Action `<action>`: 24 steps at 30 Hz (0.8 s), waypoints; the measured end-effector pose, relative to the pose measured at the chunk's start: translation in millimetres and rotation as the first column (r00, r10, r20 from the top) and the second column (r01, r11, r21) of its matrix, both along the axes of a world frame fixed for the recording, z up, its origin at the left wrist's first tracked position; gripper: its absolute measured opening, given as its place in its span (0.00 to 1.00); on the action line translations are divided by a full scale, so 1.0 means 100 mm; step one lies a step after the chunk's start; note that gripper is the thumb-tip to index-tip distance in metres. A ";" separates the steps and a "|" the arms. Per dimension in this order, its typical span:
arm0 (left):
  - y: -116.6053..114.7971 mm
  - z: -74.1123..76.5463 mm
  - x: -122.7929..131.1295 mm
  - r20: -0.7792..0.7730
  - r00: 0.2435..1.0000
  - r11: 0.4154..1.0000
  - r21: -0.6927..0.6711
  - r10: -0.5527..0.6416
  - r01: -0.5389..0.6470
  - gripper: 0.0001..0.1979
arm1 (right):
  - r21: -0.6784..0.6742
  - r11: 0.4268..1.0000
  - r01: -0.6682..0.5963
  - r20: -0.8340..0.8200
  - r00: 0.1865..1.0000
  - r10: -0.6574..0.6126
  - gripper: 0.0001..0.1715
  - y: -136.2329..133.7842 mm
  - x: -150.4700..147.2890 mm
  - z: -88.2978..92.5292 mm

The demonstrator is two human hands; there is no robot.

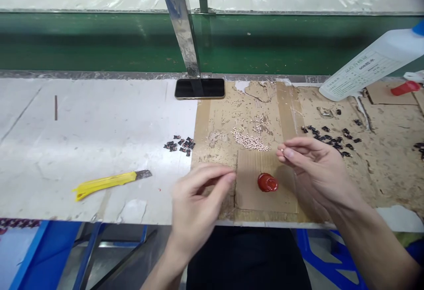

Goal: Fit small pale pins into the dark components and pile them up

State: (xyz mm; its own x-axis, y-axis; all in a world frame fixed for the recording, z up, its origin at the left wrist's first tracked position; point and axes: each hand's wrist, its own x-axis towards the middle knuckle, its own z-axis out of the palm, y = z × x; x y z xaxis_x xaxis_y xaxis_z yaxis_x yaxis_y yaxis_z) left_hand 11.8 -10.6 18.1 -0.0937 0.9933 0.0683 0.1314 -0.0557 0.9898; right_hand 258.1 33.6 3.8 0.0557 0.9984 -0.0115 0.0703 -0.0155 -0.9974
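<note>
Hands held low over the cardboard sheet (266, 201): my right hand (314, 173) pinches a tiny pale piece (282, 149) between thumb and forefinger, near a red paste dab (267, 182). My left hand (198, 201) is narrowed; any contents cannot be confirmed. A heap of pale pieces (250, 140) lies beyond.

Tiny pale bead (282, 150) (probably) in the right hand (314, 170), near a red blob (267, 182)

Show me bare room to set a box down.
White bench top between the yellow knife and the small dark pieces. Crowded: the cardboard, with pale beads, more dark pieces, a red blob.
</note>
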 end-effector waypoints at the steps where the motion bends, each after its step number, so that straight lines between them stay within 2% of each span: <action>1: 0.02 0.02 0.11 0.036 0.999 0.999 0.021 -0.028 0.027 0.09 | -0.071 0.997 -0.029 -0.138 0.990 0.018 0.09 -0.05 -0.01 0.04; 4: 0.06 0.07 0.38 0.080 0.991 0.991 0.089 -0.106 0.099 0.12 | -0.201 0.969 -0.146 -0.375 0.925 0.061 0.07 -0.19 -0.07 0.16; 8: 0.03 0.09 0.54 0.009 0.990 0.981 0.141 -0.138 0.135 0.07 | -0.264 0.943 -0.204 -0.512 0.858 0.042 0.06 -0.29 -0.16 0.24; 11: 0.00 0.10 0.56 0.017 0.989 0.986 0.081 -0.150 0.148 0.06 | -0.256 0.937 -0.238 -0.580 0.813 0.048 0.06 -0.34 -0.20 0.25; 14: 0.01 0.13 0.58 0.194 0.965 0.971 -0.127 -0.174 0.201 0.03 | -0.200 0.952 -0.232 -0.566 0.820 0.081 0.07 -0.37 -0.22 0.23; 17: 0.07 0.17 0.57 0.492 0.854 0.872 -0.329 -0.168 0.361 0.04 | -0.100 0.972 -0.215 -0.482 0.865 0.141 0.08 -0.40 -0.22 0.19; 20: 0.12 0.18 0.52 0.659 0.738 0.789 -0.372 -0.147 0.489 0.08 | -0.016 0.974 -0.228 -0.397 0.895 0.203 0.12 -0.43 -0.21 0.17; 24: 0.16 0.18 0.43 0.699 0.697 0.732 -0.390 -0.160 0.559 0.09 | 0.021 0.962 -0.274 -0.334 0.904 0.265 0.15 -0.43 -0.20 0.21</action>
